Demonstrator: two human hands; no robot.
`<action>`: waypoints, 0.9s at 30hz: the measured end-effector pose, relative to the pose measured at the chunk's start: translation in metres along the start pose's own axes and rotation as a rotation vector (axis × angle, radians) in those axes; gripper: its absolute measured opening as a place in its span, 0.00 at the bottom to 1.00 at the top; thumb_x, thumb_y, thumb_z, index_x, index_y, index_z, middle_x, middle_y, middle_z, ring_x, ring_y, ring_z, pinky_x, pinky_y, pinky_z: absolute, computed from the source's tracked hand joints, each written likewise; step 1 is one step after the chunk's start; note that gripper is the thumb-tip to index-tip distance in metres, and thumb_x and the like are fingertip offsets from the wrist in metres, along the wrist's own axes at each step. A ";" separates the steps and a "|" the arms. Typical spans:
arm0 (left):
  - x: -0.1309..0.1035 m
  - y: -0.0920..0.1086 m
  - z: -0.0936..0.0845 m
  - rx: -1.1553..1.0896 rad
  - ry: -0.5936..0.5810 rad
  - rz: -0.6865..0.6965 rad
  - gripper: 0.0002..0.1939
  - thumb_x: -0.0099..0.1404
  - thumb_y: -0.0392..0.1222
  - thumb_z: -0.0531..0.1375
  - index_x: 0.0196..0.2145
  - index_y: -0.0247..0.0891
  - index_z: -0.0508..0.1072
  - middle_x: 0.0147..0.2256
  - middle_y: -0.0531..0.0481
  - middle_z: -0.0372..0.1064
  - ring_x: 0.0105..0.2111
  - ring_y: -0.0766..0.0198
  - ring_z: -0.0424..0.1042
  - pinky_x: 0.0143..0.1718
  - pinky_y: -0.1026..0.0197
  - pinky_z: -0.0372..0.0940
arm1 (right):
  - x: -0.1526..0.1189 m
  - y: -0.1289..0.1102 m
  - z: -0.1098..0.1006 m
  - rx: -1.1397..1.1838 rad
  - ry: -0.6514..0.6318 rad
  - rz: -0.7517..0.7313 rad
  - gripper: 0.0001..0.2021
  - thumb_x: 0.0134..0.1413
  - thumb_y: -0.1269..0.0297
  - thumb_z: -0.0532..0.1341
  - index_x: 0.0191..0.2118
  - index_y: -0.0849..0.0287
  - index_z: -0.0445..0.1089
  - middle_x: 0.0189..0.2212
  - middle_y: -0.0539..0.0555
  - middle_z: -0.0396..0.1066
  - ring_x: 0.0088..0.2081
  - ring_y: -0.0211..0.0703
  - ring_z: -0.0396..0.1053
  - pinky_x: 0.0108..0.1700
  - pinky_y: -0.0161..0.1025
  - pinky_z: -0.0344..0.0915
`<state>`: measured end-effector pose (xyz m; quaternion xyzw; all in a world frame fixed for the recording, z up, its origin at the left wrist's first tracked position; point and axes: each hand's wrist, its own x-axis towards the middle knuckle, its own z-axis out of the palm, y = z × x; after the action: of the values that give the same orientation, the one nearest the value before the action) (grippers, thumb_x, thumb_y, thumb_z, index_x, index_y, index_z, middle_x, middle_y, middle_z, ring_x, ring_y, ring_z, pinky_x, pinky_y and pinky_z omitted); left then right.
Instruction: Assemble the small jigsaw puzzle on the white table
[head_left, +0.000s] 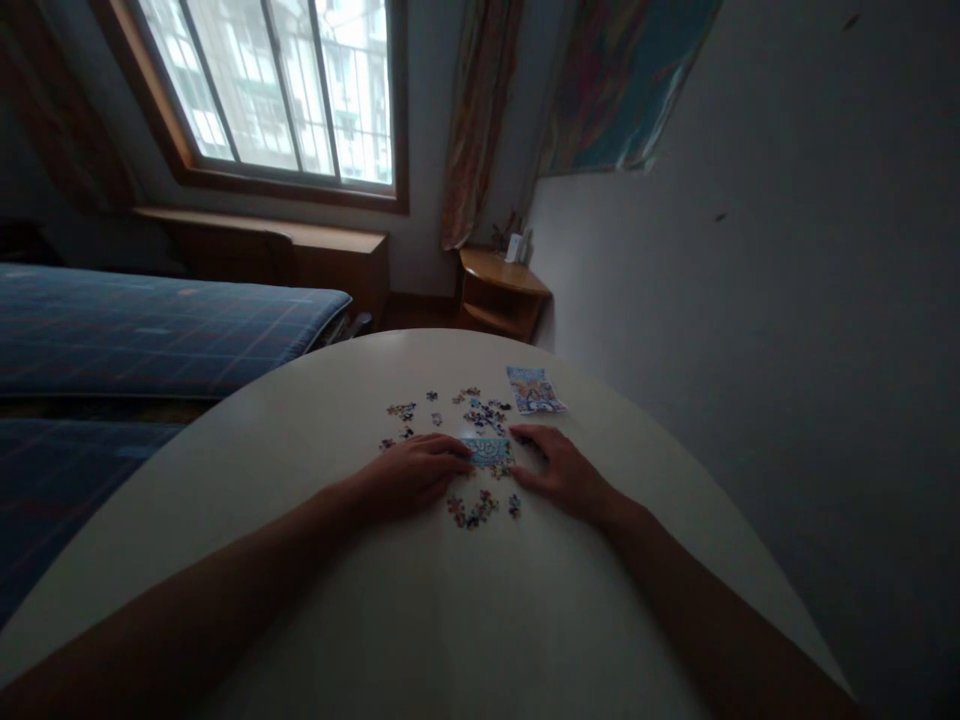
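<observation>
Flanking one flat, light-blue jigsaw section (486, 452) on one white, round-edged table (465, 630), we lay our left hand (418, 470) at its left edge, grip unclear; our right hand (561, 472) spreads, unclenched, at its right. Multicoloured loose pieces (472, 519), too small to count, and one blue-and-tan printed sheet (534, 390) lie nearby.

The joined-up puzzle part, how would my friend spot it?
Find the white table with the curved edge. Look between the left hand and the right hand. The joined-up puzzle part is the bluish patch there, far bigger than the small pieces scattered around it.
</observation>
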<state>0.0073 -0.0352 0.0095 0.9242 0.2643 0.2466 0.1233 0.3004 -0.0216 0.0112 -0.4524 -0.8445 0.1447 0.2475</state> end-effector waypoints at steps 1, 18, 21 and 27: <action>0.000 0.000 0.000 0.001 0.002 -0.004 0.17 0.67 0.31 0.54 0.50 0.41 0.75 0.53 0.45 0.71 0.52 0.58 0.71 0.57 0.52 0.66 | 0.003 0.001 -0.001 0.006 -0.020 0.006 0.28 0.53 0.57 0.67 0.59 0.57 0.66 0.56 0.62 0.69 0.56 0.56 0.66 0.59 0.57 0.62; -0.002 -0.004 -0.005 0.144 0.193 -0.194 0.14 0.66 0.33 0.54 0.46 0.41 0.74 0.47 0.46 0.74 0.48 0.57 0.72 0.54 0.50 0.65 | 0.008 -0.005 0.004 0.040 0.096 -0.038 0.13 0.56 0.62 0.63 0.46 0.56 0.74 0.47 0.58 0.75 0.51 0.52 0.70 0.57 0.54 0.64; -0.007 -0.019 -0.016 0.325 0.372 -0.567 0.12 0.65 0.35 0.55 0.45 0.40 0.73 0.47 0.44 0.73 0.47 0.52 0.72 0.53 0.46 0.65 | 0.007 -0.002 0.005 0.103 0.143 0.036 0.12 0.58 0.62 0.61 0.46 0.56 0.73 0.46 0.58 0.75 0.47 0.50 0.72 0.52 0.51 0.68; -0.016 -0.044 -0.028 0.433 0.257 -0.903 0.18 0.67 0.44 0.56 0.51 0.37 0.73 0.53 0.40 0.69 0.52 0.45 0.68 0.54 0.44 0.63 | 0.006 -0.001 0.006 0.175 0.134 0.146 0.13 0.60 0.59 0.60 0.47 0.58 0.72 0.44 0.58 0.75 0.40 0.46 0.74 0.44 0.45 0.71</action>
<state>-0.0376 -0.0050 0.0110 0.6845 0.6950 0.2199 -0.0102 0.2938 -0.0176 0.0085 -0.4981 -0.7751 0.2049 0.3304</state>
